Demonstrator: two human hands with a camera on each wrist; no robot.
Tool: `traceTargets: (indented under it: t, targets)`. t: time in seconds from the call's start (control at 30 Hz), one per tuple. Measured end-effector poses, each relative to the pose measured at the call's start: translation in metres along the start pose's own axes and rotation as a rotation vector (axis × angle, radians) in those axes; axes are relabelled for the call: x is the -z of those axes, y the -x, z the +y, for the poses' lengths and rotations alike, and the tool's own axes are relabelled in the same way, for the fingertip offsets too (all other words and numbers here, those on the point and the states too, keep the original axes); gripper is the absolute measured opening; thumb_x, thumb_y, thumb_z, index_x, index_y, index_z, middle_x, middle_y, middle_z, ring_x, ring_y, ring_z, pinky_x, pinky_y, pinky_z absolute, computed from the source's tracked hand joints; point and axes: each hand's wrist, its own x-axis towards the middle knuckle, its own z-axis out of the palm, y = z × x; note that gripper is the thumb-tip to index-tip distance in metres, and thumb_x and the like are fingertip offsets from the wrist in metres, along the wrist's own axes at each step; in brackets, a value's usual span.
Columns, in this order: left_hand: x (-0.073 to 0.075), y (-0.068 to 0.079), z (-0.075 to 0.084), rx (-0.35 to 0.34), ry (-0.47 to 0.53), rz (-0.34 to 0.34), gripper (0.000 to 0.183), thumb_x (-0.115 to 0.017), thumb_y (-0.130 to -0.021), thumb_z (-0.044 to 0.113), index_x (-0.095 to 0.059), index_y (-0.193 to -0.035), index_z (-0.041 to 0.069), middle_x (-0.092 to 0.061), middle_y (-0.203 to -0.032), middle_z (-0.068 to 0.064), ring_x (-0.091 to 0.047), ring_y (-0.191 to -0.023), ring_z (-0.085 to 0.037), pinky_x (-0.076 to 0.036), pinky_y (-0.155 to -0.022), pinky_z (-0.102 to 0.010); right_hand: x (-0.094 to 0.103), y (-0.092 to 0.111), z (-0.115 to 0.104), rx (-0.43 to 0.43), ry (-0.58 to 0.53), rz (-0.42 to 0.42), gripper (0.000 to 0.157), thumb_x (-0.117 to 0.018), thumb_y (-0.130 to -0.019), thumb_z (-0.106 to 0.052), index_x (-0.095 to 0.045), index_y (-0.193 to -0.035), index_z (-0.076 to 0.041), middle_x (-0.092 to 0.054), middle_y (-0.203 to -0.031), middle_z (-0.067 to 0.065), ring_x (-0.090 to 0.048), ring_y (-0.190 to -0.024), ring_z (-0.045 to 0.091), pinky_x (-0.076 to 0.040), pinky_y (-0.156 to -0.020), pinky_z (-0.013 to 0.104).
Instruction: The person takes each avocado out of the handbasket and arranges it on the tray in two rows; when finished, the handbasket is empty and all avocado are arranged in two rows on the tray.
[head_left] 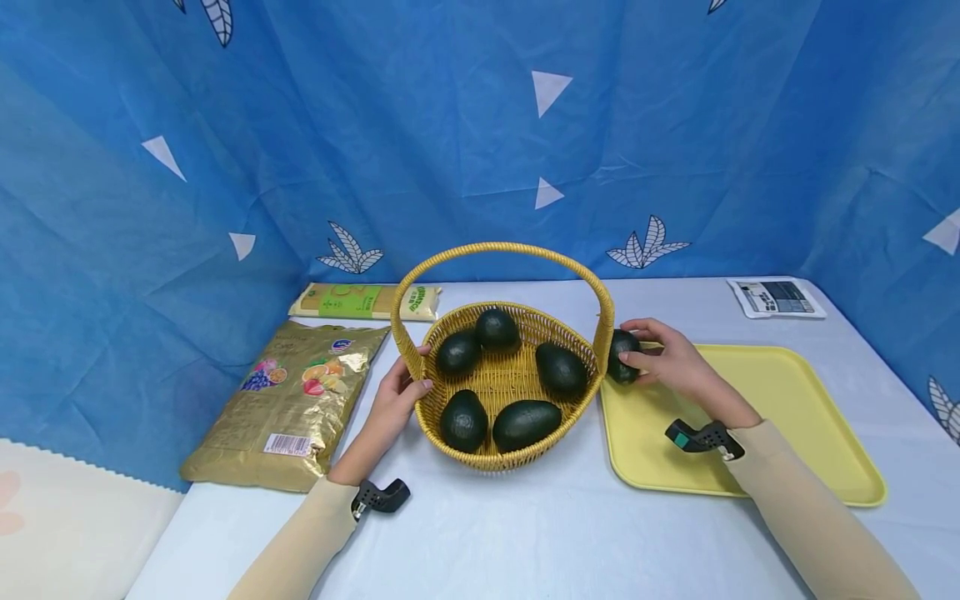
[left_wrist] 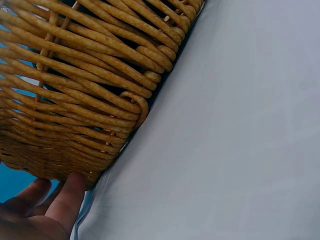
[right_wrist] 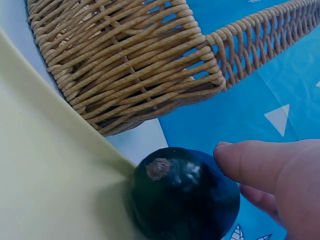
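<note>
A yellow wicker basket (head_left: 429, 421) with a tall arched handle stands on the table, with several dark green avocados (head_left: 521, 425) lying in it. My left hand (head_left: 393, 398) holds the basket's left side near the foot of the handle; in the left wrist view its fingers (left_wrist: 70, 202) touch the outer weave. To the basket's right, my right hand (head_left: 670, 364) grips another avocado (head_left: 622, 357) over the upper left corner of a yellow tray (head_left: 757, 400). The right wrist view shows this avocado (right_wrist: 185, 195) close up, the thumb against its side.
At the left lies a gold bag (head_left: 292, 400) with fruit pictures. Behind it is a long green and yellow packet (head_left: 360, 301). A white and dark pouch (head_left: 776, 298) lies at the back right. A blue curtain (head_left: 480, 142) hangs behind the white table (head_left: 480, 533).
</note>
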Motion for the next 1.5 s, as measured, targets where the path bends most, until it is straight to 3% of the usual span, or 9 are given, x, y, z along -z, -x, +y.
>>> traceTargets:
  t: [0.4,0.87,0.97,1.03,1.13,1.2,1.3,1.5]
  targets:
    - [0.001,0.001,0.001,0.006,-0.015,-0.012,0.054,-0.055,-0.096,0.006,-0.047,-0.149,0.012,-0.052,-0.149,-0.020,-0.056,-0.127,-0.033,-0.050,-0.093,-0.019,0.008,0.004,-0.004,0.004,0.001,-0.007,0.061,-0.061,-0.101,-0.017,-0.034,-0.153,0.001,-0.029,-0.157,0.036,-0.041,-0.138,0.057,-0.062,-0.080,0.046]
    - [0.000,0.001,0.001,0.016,0.010,-0.012,0.054,-0.055,-0.095,0.005,-0.048,-0.149,0.011,-0.052,-0.150,-0.021,-0.055,-0.130,-0.036,-0.050,-0.093,-0.018,0.031,0.018,-0.022,0.010,0.066,0.042,0.061,-0.061,-0.101,-0.020,-0.035,-0.153,0.000,-0.032,-0.157,0.035,-0.047,-0.135,0.052,-0.062,-0.082,0.043]
    - [0.000,0.001,0.001,0.014,0.009,-0.011,0.054,-0.055,-0.095,0.005,-0.048,-0.149,0.011,-0.052,-0.150,-0.020,-0.055,-0.130,-0.035,-0.050,-0.094,-0.019,0.036,0.022,-0.026,0.023,0.082,0.044,0.060,-0.062,-0.101,-0.021,-0.037,-0.152,0.000,-0.035,-0.157,0.033,-0.054,-0.129,0.040,-0.062,-0.082,0.040]
    - [0.000,0.001,0.002,0.007,0.007,-0.010,0.054,-0.055,-0.095,0.005,-0.048,-0.148,0.011,-0.052,-0.150,-0.020,-0.056,-0.129,-0.034,-0.050,-0.093,-0.019,0.039,0.026,-0.030,0.040,0.096,0.042,0.059,-0.062,-0.101,-0.022,-0.038,-0.150,0.000,-0.037,-0.155,0.031,-0.060,-0.122,0.022,-0.063,-0.081,0.039]
    - [0.000,0.001,0.002,-0.002,0.000,-0.009,0.054,-0.055,-0.096,0.005,-0.048,-0.149,0.010,-0.052,-0.150,-0.020,-0.056,-0.129,-0.033,-0.050,-0.094,-0.019,0.040,0.031,-0.037,0.061,0.113,0.042,0.055,-0.063,-0.101,-0.022,-0.042,-0.147,-0.001,-0.042,-0.153,0.027,-0.058,-0.108,-0.004,-0.063,-0.080,0.038]
    - [0.000,0.001,0.002,-0.004,0.001,-0.009,0.054,-0.055,-0.096,0.005,-0.048,-0.149,0.011,-0.052,-0.150,-0.020,-0.056,-0.129,-0.033,-0.050,-0.094,-0.019,0.041,0.035,-0.041,0.080,0.119,0.037,0.053,-0.063,-0.101,-0.022,-0.044,-0.145,-0.001,-0.045,-0.151,0.024,-0.056,-0.103,-0.013,-0.063,-0.080,0.037]
    - [0.000,0.001,0.002,-0.005,-0.006,-0.011,0.055,-0.055,-0.096,0.005,-0.047,-0.149,0.011,-0.051,-0.151,-0.020,-0.056,-0.130,-0.034,-0.050,-0.095,-0.019,0.040,0.041,-0.046,0.115,0.134,0.020,0.049,-0.063,-0.101,-0.021,-0.047,-0.143,-0.001,-0.049,-0.147,0.022,-0.057,-0.102,-0.017,-0.063,-0.079,0.035]
    - [0.000,0.000,0.003,0.015,-0.005,-0.010,0.054,-0.055,-0.095,0.006,-0.048,-0.148,0.013,-0.052,-0.150,-0.019,-0.055,-0.130,-0.033,-0.050,-0.093,-0.018,0.033,0.052,-0.057,0.188,0.145,-0.040,0.039,-0.065,-0.099,-0.015,-0.055,-0.134,0.001,-0.056,-0.135,0.020,-0.062,-0.104,-0.011,-0.062,-0.076,0.032]
